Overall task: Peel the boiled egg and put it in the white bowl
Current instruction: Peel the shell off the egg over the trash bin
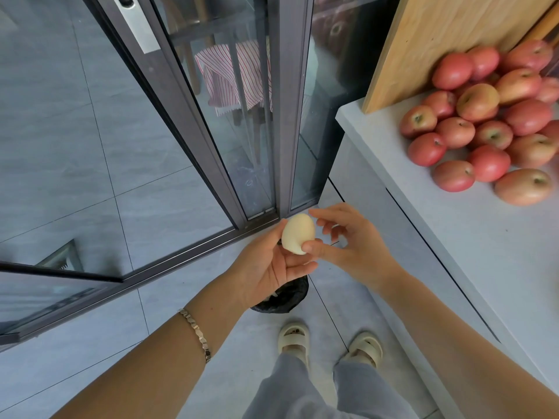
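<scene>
The left hand (pixel 269 261) cradles a smooth, pale oval egg (pixel 298 233) in its fingers, above a black-lined bin (pixel 290 297). The right hand (pixel 354 246) is loosely open, thumb tip touching the egg. Glossy red apples (pixel 484 122) heap on the matte grey counter (pixel 453 237).

No readable text, labels, brands or numbers anywhere in view.

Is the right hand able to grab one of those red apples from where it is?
Probably yes. The right hand is only touching the egg with its fingertips, while the left hand holds it. The apples lie uncovered on the counter to its right, with nothing between.
</scene>
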{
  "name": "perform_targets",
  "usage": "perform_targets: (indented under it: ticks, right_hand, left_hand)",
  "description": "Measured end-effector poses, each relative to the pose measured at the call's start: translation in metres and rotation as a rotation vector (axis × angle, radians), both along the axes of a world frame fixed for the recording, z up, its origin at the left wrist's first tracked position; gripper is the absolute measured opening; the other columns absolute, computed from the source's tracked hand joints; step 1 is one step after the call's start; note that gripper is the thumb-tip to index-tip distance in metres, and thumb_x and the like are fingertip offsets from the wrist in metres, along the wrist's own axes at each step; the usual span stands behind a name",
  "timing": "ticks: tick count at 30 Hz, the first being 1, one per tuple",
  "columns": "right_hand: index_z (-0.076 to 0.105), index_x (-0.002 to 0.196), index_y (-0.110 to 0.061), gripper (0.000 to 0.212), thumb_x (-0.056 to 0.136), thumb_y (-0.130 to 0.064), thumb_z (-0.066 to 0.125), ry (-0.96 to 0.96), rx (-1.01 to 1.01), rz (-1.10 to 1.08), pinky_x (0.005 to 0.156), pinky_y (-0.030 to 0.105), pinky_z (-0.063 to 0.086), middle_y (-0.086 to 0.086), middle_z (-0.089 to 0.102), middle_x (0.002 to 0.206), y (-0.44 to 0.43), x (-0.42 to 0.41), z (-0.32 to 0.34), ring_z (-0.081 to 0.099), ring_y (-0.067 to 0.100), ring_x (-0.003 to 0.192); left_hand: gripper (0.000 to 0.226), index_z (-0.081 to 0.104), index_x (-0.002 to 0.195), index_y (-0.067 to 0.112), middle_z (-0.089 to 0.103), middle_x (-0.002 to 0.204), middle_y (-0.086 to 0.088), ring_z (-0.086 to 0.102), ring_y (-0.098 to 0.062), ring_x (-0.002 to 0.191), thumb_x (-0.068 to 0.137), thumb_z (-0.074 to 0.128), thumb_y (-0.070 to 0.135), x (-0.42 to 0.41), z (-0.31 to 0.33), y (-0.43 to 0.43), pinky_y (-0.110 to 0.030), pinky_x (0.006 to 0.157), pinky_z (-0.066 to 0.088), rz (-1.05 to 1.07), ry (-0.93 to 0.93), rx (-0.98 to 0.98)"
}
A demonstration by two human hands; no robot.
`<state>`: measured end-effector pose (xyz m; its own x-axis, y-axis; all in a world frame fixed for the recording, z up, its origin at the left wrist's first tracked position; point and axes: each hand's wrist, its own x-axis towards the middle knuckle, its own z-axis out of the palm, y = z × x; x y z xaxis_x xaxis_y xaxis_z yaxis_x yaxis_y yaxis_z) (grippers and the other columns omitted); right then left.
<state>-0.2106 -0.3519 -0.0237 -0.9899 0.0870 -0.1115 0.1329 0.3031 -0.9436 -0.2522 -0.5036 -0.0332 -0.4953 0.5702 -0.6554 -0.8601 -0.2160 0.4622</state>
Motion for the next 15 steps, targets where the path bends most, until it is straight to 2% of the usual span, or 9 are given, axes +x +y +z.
perform_targets:
  ticks: [4,6,7,9,11,13,14,15]
  right_hand:
    - [0.063,0.086,-0.036,0.032,0.063,-0.021,0.079,-0.008,-0.087,-0.016,0.064,0.014,0.041,-0.011,0.055,0.080,-0.005,-0.005,-0.002,0.050,-0.001,0.066]
    - [0.067,0.079,-0.031,0.020,0.067,-0.017,0.077,-0.031,-0.198,-0.032,0.065,0.018,0.045,-0.014,0.060,0.072,-0.007,-0.008,-0.002,0.053,0.001,0.066]
    - [0.067,0.075,-0.027,0.015,0.071,-0.015,0.074,-0.049,-0.233,-0.046,0.064,0.015,0.046,-0.015,0.063,0.066,-0.007,-0.010,-0.003,0.056,0.001,0.065]
    - [0.065,0.067,-0.024,0.017,0.078,-0.011,0.067,-0.085,-0.211,-0.091,0.059,0.008,0.044,-0.015,0.064,0.055,-0.008,-0.016,-0.005,0.056,-0.003,0.056]
    - [0.064,0.066,-0.022,0.021,0.084,-0.013,0.060,-0.129,-0.120,-0.119,0.055,0.009,0.041,-0.010,0.060,0.053,-0.008,-0.022,-0.011,0.051,-0.002,0.048]
    - [0.066,0.078,-0.016,0.020,0.089,-0.013,0.051,-0.241,0.022,-0.076,0.053,0.009,0.042,-0.005,0.059,0.058,-0.006,-0.027,-0.019,0.049,-0.002,0.044]
    - [0.066,0.091,-0.013,0.022,0.091,-0.011,0.044,-0.310,0.111,-0.012,0.056,0.010,0.044,-0.003,0.063,0.066,-0.006,-0.029,-0.024,0.053,-0.002,0.049]
    - [0.061,0.107,-0.011,0.027,0.093,-0.008,0.039,-0.363,0.201,0.075,0.065,0.014,0.048,0.000,0.069,0.081,-0.006,-0.031,-0.030,0.061,0.002,0.063]
  left_hand:
    - [0.033,0.060,0.106,0.013,0.073,0.072,-0.002,0.071,-0.014,0.063,0.097,0.037,0.035,-0.002,-0.001,-0.004,-0.025,0.051,0.056,-0.072,0.032,-0.013]
    - [0.032,0.061,0.104,0.014,0.072,0.071,-0.003,0.069,-0.012,0.059,0.097,0.037,0.035,-0.004,0.000,-0.007,-0.023,0.050,0.055,-0.094,0.008,0.006]
    - [0.032,0.061,0.103,0.013,0.071,0.071,-0.006,0.068,-0.012,0.056,0.097,0.037,0.034,-0.003,0.000,-0.009,-0.022,0.048,0.054,-0.095,-0.026,0.024]
    - [0.030,0.061,0.101,0.009,0.068,0.070,-0.010,0.065,-0.013,0.050,0.095,0.040,0.029,-0.002,0.002,-0.013,-0.021,0.045,0.053,-0.093,-0.130,0.082]
    - [0.026,0.068,0.099,0.004,0.067,0.071,-0.013,0.063,-0.014,0.049,0.083,0.054,0.021,0.000,0.001,-0.017,-0.023,0.044,0.053,-0.063,-0.217,0.176]
    - [0.035,0.071,0.097,0.000,0.068,0.074,-0.016,0.065,-0.017,0.052,0.065,0.073,0.012,0.001,-0.002,-0.022,-0.025,0.047,0.055,-0.012,-0.257,0.279]
    - [0.039,0.071,0.097,-0.002,0.068,0.076,-0.017,0.066,-0.018,0.053,0.060,0.077,0.009,0.001,-0.003,-0.025,-0.027,0.048,0.055,0.008,-0.271,0.313]
    - [0.040,0.071,0.097,-0.002,0.068,0.076,-0.017,0.066,-0.019,0.054,0.059,0.078,0.008,0.000,-0.004,-0.028,-0.028,0.048,0.056,0.025,-0.281,0.333]
